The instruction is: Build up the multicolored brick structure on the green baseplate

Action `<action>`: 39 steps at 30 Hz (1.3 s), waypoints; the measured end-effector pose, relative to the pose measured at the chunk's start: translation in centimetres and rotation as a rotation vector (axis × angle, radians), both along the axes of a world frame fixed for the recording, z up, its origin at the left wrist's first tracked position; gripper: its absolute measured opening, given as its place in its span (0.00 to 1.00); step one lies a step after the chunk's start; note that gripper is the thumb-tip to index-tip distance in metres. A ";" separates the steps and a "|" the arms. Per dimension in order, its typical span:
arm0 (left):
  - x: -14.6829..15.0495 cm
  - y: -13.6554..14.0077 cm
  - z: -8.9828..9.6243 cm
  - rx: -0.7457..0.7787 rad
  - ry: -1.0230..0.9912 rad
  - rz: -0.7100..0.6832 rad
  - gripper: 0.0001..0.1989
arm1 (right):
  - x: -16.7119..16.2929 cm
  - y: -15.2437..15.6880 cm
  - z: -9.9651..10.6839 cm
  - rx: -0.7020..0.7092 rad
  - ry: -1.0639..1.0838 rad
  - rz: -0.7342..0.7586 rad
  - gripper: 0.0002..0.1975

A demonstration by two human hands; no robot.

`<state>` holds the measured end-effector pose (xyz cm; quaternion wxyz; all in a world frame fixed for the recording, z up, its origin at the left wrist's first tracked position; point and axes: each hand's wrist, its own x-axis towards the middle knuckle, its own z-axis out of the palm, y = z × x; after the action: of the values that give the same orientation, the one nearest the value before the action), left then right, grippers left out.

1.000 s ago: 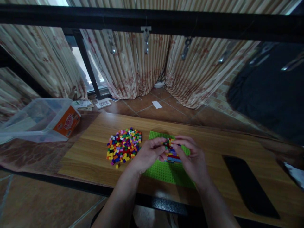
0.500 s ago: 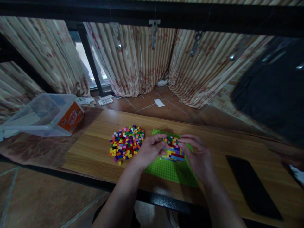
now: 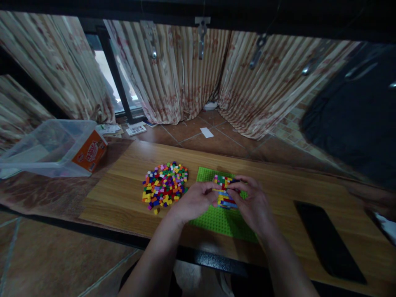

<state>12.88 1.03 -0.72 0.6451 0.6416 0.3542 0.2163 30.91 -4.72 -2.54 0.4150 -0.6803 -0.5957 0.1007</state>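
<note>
A green studded baseplate (image 3: pixel 216 222) lies on the table, bearing a low structure of multicoloured building bricks (image 3: pixel 227 201). My left hand (image 3: pixel 196 200) is at the structure's left side, thumb and forefinger closed against its edge. From the right, my right hand (image 3: pixel 252 202) reaches over the structure with thumb and forefinger pinched together just above its bricks. Whatever lies between those right fingertips is too small and covered to make out. Part of the structure is hidden behind the fingers. Left of the baseplate is a pile of loose building bricks (image 3: pixel 165 185) in many colours.
A single yellow brick (image 3: pixel 156 211) lies just in front of the pile. At the far left stands a clear plastic bin (image 3: pixel 58 159) with an orange label. A dark flat slab (image 3: pixel 329 243) rests on the wooden table (image 3: pixel 114 198) at the right. Curtains hang behind.
My right hand has shifted slightly left over the brick structure, its fingertips drawing closer to the left hand's. The left hand stays at the structure's left side.
</note>
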 end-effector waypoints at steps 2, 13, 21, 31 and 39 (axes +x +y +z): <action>0.2 -0.1 -0.3 0.029 0.029 -0.063 0.13 | 0.0 0.2 -0.2 0.025 0.020 -0.034 0.06; 1.0 -0.3 -0.6 0.070 0.053 -0.166 0.16 | 1.1 0.5 -1.1 -0.025 0.215 -0.074 0.11; 1.2 -0.5 -0.1 0.108 0.081 -0.156 0.14 | 0.6 0.6 -1.2 -0.108 0.238 -0.095 0.14; 1.4 -0.7 0.4 0.153 0.111 -0.196 0.11 | 0.4 0.8 -0.7 -0.108 0.190 -0.125 0.13; 1.3 -1.2 -0.1 0.237 0.125 -0.195 0.13 | 0.7 1.0 -0.9 -0.122 0.192 -0.121 0.16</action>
<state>14.17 -0.13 -0.78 0.5596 0.7566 0.3018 0.1525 31.58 -3.76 -3.41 0.4334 -0.7263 -0.5036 0.1762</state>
